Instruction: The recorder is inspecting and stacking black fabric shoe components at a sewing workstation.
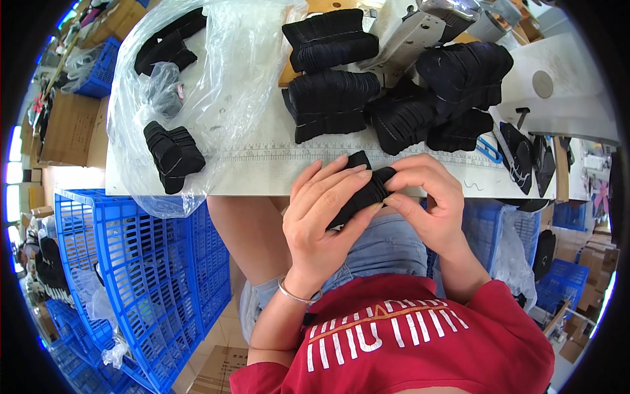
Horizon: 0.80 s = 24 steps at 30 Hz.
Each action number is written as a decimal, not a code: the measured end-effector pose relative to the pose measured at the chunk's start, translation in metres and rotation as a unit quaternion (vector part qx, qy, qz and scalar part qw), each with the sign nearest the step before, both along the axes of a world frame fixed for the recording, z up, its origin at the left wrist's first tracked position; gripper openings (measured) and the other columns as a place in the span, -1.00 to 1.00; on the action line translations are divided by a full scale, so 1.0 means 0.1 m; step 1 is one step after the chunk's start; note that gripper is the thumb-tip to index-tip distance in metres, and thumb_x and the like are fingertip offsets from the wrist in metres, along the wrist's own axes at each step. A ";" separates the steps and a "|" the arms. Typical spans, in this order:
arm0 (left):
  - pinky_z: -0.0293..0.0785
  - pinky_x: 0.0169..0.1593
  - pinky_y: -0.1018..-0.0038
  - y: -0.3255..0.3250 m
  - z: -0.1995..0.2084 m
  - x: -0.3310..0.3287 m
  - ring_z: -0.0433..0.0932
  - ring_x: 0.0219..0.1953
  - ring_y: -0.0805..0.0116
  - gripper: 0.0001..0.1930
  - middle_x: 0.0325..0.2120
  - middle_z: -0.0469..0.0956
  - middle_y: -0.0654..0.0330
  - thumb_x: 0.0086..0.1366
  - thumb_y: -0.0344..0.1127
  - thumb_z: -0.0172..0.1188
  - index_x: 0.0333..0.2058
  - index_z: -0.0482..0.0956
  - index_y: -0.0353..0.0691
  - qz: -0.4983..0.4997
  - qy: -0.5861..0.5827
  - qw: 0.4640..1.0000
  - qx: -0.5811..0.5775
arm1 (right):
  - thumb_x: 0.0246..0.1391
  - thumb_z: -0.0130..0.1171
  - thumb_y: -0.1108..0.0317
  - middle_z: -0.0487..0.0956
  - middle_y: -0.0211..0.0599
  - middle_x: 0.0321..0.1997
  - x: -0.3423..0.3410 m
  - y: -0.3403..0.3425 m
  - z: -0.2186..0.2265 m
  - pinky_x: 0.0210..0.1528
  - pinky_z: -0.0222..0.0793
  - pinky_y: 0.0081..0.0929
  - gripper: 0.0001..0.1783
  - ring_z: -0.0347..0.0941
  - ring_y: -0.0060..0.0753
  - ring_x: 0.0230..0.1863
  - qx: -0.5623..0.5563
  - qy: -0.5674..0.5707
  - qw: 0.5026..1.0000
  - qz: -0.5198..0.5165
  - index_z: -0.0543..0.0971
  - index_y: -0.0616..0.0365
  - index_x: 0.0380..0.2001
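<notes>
Just over the table's front edge, both my hands hold a small bundle of black fabric pieces (363, 201), layered and ridged at its right end. My left hand (318, 213) wraps it from the left, fingers over the top and thumb along the lower side. With thumb and fingertips, my right hand (430, 197) pinches the bundle's right end. Beyond the hands lie stacks of similar black pieces: one stack (331, 105) straight ahead, another (330, 41) behind it, and a heap (464, 73) to the right. A smaller black bundle (174, 157) lies at the left on clear plastic.
A clear plastic bag (236, 72) spreads over the table's left side. The sewing machine (420, 39) stands at the back right. Blue-handled thread snips (488, 150) lie near the right end. Blue plastic crates (147, 276) stand at the left below the white tabletop (262, 177).
</notes>
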<state>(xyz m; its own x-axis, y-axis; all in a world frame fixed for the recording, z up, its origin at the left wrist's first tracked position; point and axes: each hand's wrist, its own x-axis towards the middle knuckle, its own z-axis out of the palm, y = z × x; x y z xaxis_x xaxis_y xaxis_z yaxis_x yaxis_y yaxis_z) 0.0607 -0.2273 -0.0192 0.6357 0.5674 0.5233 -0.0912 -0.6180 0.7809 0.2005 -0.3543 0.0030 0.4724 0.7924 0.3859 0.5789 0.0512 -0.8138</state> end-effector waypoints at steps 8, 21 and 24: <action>0.36 0.27 0.08 0.01 -0.01 0.00 0.62 0.07 0.04 -0.57 -0.15 0.70 0.09 -0.05 -0.48 0.49 -0.12 0.67 -0.27 -0.007 -0.006 1.000 0.006 | -0.07 0.34 0.56 0.58 -0.18 -0.15 -0.05 0.03 -0.02 -0.14 0.46 -0.41 -0.79 0.56 -0.28 -0.19 0.027 0.076 0.996 -0.040 0.64 0.18 -0.29; 0.41 0.24 0.10 0.01 -0.04 0.00 0.62 0.07 0.05 -0.57 -0.13 0.69 0.06 -0.03 -0.46 0.48 -0.10 0.67 -0.29 -0.006 -0.014 1.000 0.009 | -0.05 0.36 0.51 0.58 -0.21 -0.18 -0.06 0.09 0.03 -0.13 0.44 -0.43 -0.83 0.54 -0.30 -0.15 0.001 0.122 0.992 -0.031 0.64 0.16 -0.33; 0.42 0.23 0.11 0.01 -0.04 0.00 0.62 0.07 0.05 -0.57 -0.13 0.69 0.07 -0.04 -0.45 0.49 -0.11 0.67 -0.30 -0.004 -0.018 1.000 0.008 | -0.06 0.36 0.52 0.58 -0.21 -0.18 -0.01 0.09 0.07 -0.13 0.44 -0.43 -0.84 0.54 -0.29 -0.15 -0.007 -0.015 1.000 0.000 0.64 0.17 -0.34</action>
